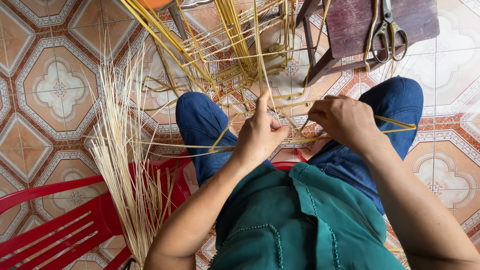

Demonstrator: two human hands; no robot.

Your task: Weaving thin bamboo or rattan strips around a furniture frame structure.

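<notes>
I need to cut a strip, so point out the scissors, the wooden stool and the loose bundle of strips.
scissors (389, 31): head view, handle loops.
wooden stool (350, 22): head view, bare seat.
bundle of strips (125, 165): head view, mid-length.

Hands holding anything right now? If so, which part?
Both pinch thin bamboo strips of the woven frame over the lap: left hand on an upright strip near its lower end, right hand on the crossing strips.
</notes>
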